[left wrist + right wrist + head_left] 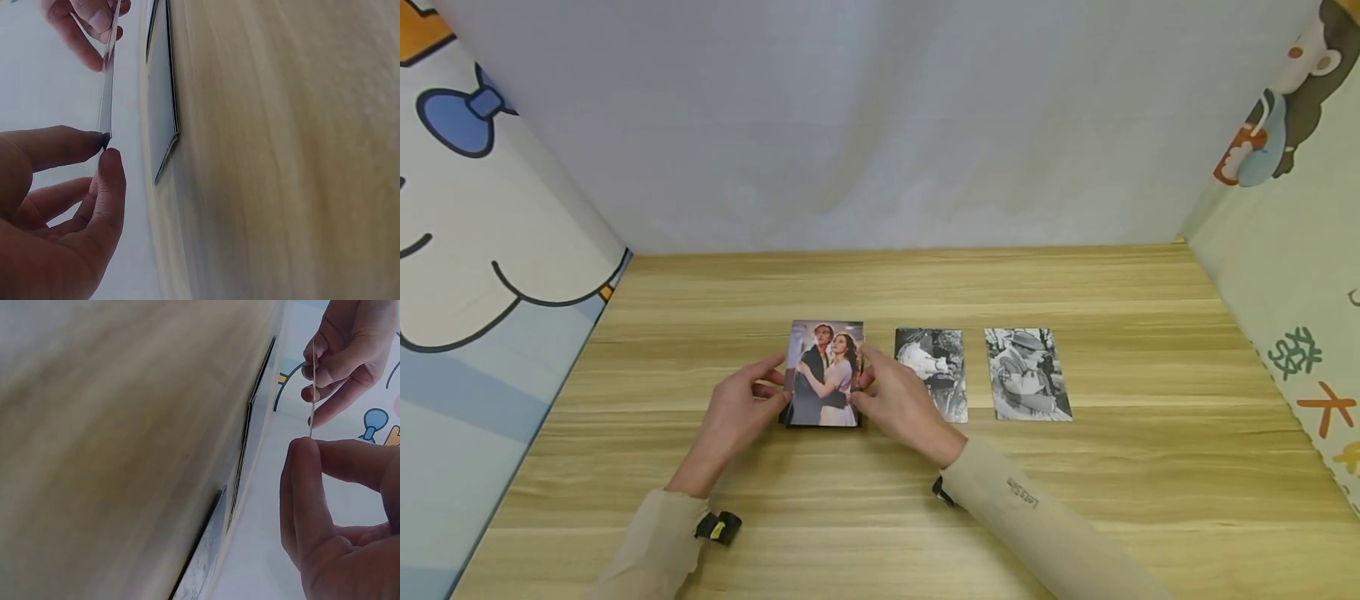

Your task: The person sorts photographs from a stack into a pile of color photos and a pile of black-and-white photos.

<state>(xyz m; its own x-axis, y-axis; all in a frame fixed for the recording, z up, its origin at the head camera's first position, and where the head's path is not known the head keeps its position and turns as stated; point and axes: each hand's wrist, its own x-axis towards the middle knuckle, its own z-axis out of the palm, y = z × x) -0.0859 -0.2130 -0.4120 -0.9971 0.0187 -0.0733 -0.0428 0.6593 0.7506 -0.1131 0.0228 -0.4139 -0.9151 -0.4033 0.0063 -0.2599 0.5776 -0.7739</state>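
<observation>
1 colour photo (824, 372) and 2 black-and-white photos (934, 372) lie in a row. The left hand (735, 413) and right hand (901, 403) pinch the colour photo's edges, lifted just above the tabletop (1150, 483), left of the others.

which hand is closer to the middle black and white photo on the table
Right. The right hand holds the colour photo's right edge, right beside the middle black and white photo. The left hand holds the colour photo's left edge, farther away.
</observation>
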